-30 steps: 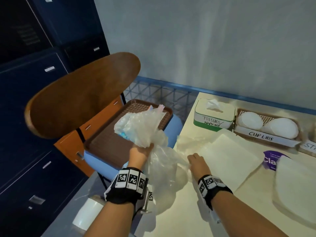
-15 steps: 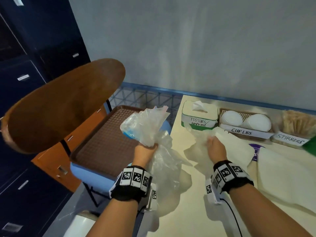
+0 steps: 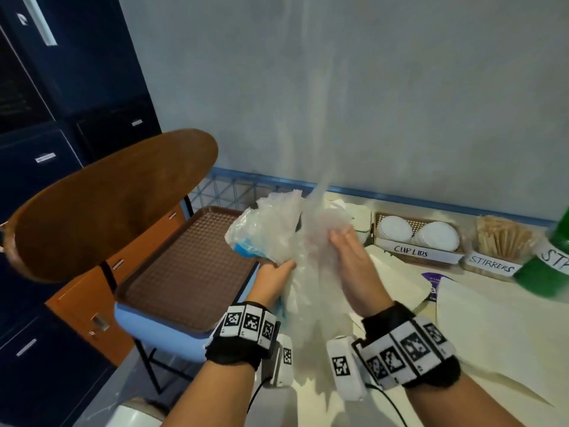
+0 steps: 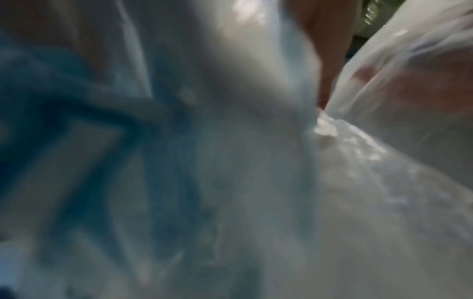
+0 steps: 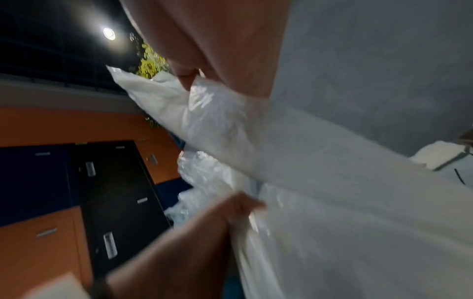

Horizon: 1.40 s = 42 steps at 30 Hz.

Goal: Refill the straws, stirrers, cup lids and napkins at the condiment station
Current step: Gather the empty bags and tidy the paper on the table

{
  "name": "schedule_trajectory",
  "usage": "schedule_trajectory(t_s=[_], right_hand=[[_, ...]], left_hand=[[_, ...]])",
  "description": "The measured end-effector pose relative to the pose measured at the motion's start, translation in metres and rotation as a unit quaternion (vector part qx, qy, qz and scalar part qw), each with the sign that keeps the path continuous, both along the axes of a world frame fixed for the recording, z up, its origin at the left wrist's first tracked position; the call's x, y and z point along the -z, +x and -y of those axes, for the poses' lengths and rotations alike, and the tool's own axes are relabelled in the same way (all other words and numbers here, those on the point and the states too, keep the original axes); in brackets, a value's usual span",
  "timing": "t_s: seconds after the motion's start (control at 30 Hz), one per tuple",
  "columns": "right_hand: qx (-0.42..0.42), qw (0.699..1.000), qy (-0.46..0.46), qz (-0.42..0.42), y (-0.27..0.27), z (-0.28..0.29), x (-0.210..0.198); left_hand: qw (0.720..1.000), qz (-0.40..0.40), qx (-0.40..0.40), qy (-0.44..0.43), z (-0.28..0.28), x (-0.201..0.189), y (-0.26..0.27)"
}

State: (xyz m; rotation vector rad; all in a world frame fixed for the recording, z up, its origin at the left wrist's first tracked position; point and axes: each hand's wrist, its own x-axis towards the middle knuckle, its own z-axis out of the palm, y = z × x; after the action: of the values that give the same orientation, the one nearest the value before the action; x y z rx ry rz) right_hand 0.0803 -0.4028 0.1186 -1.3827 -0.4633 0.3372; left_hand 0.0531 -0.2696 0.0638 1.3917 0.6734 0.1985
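Both hands are raised over the left edge of the pale cream surface (image 3: 480, 343), working a mass of thin, crinkled, translucent plastic bags (image 3: 277, 229); how many bags make up the mass cannot be told. The left hand (image 3: 272, 280) has its fingers curled into the lower part of the plastic and grips it. The right hand (image 3: 349, 257) is set against the plastic from the right, with a film of it drawn over the fingers; the right wrist view shows fingertips pinching a fold. Something pale blue (image 3: 246, 249) shows through the film at the left of the bundle; its identity is not clear. At the far side of the surface, one brown latticed basket labelled CUP LIDS (image 3: 412, 252) holds two stacks of round white lids (image 3: 394, 231). To its right, one container labelled STIRRERS (image 3: 492, 266) holds a dense bundle of thin wooden sticks (image 3: 502, 237). A green cylindrical container (image 3: 545, 272) stands at the right edge, its label cut off. Large flat cream sheets (image 3: 397, 278) lie on the surface in front of the containers. To the left, one brown textured tray (image 3: 184, 269) rests on the pale blue seat of a chair with a curved wooden backrest (image 3: 107, 204).
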Motion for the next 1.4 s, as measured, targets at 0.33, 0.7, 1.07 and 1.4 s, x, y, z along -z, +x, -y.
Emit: schedule_trajectory(t_s=[0.33, 0.7, 1.07, 1.4], right_hand=[[-0.072, 0.964, -0.118, 0.226, -0.002, -0.013, 0.038], [-0.139, 0.968, -0.166, 0.128, -0.001, -0.028, 0.05], [-0.118, 0.955, -0.238, 0.129, -0.025, -0.062, 0.051], [-0.238, 0.9, -0.305, 0.2, -0.068, -0.121, 0.04]], left_hand=[[0.998, 0.034, 0.036, -0.033, 0.008, -0.029, -0.018], [0.993, -0.009, -0.117, -0.005, 0.008, -0.036, -0.038], [0.867, 0.087, -0.251, 0.423, -0.011, -0.021, -0.08], [0.726, -0.15, 0.078, 0.667, -0.086, -0.033, -0.129]])
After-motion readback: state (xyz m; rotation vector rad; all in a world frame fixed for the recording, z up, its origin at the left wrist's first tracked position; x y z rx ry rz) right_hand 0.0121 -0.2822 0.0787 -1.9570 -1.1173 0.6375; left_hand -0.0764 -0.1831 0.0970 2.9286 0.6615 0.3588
